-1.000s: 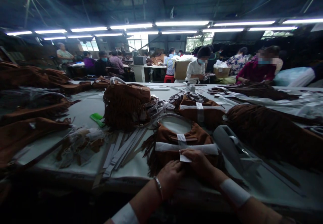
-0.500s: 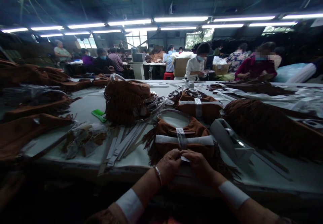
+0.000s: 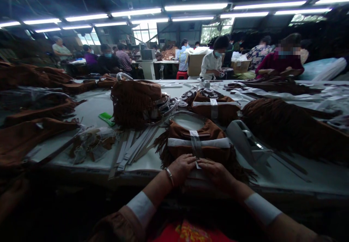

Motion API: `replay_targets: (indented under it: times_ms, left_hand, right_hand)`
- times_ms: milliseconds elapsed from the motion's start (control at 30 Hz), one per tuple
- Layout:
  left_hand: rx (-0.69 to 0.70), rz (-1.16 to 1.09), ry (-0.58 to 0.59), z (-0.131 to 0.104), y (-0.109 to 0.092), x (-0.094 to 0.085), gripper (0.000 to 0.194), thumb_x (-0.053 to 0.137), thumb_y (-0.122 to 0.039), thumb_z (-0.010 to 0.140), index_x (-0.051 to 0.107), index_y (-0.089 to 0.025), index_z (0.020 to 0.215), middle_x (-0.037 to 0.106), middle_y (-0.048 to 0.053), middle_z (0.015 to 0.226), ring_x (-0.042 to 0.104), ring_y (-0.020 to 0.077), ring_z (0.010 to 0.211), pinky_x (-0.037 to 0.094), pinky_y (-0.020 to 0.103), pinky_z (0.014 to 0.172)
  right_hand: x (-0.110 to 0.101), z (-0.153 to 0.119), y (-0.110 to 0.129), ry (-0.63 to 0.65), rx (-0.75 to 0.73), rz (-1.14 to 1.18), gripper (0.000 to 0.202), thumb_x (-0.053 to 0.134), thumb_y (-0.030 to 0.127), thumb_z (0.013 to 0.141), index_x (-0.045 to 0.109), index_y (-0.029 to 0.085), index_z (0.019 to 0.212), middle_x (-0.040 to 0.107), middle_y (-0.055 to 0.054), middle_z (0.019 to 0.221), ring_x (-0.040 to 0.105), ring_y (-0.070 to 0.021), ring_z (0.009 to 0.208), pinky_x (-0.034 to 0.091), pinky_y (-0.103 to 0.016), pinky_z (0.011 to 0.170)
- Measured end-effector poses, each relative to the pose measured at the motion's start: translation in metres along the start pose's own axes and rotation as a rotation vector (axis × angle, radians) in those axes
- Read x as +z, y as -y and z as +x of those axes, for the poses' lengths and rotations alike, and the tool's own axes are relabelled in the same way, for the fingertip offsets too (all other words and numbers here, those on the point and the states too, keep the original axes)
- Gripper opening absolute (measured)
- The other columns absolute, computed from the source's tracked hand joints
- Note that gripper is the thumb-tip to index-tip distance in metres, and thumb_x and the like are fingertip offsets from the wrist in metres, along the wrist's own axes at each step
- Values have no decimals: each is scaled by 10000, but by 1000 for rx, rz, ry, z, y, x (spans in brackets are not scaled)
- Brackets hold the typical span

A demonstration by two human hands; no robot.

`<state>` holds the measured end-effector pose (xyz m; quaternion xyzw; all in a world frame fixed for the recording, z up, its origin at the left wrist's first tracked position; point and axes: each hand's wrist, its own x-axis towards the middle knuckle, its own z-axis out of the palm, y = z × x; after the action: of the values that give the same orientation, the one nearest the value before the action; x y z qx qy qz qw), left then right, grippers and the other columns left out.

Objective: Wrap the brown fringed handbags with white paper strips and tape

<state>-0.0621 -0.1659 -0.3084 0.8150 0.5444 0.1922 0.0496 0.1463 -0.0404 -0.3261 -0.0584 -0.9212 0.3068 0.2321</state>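
A brown fringed bag (image 3: 209, 128) lies at the near table edge, with a white strip (image 3: 174, 142) across it and a clear-and-white band (image 3: 195, 140) over its middle. My left hand (image 3: 183, 169) rests on the bag's near side, fingers close together, at the lower end of the band. Beside it, nearly touching, my right hand (image 3: 215, 172) presses the same spot with its fingers together. A small white piece (image 3: 198, 165) shows between the fingertips. Whether either hand grips the band or only presses it is hard to make out.
A grey tape dispenser (image 3: 245, 140) stands right of the bag. Left are flat strips (image 3: 139, 147), crumpled plastic scraps (image 3: 94, 143) and a green object (image 3: 106, 118). More brown fringed bags (image 3: 136, 102) lie behind and to both sides. People work beyond the table.
Both hands have shifted slightly up onto the bag's near side, and their fingers lie flatter. The white piece between them shows less. The camera view has tilted down a little.
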Motion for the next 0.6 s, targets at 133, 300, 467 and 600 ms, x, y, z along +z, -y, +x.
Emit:
replay_targets:
  times_ms: [133,300,467,600]
  left_hand:
    - [19,-53,15,2,-2,-7,370,551,-187,950,604,-136,1312,626,123,1375,524,235,1337,369,402,1205]
    - [-71,-109,20,3,-3,-8,498,629,-213,890,549,-144,1376,658,128,1301,548,271,1292,397,438,1165]
    - [-8,-57,54,6,-5,-8,447,630,-280,915,594,-226,1357,671,83,1192,581,264,1161,426,425,1096]
    - [-24,-17,56,6,-4,-8,329,633,-280,921,664,-210,1241,654,88,1198,556,271,1174,417,412,1076]
  right_hand:
    - [-2,-6,5,-53,39,29,318,572,154,939,719,228,1211,727,-112,1252,688,-237,1165,574,-409,1020]
    - [-5,-12,6,-71,33,26,391,537,81,895,702,216,1223,724,-119,1254,692,-225,1156,578,-393,1008]
    - [-5,-20,9,-60,-12,-47,392,519,50,872,709,205,1178,709,-128,1273,673,-229,1185,572,-397,1017]
    - [-2,-34,12,-96,26,-130,269,537,136,946,699,205,1148,714,-126,1239,676,-226,1169,589,-392,995]
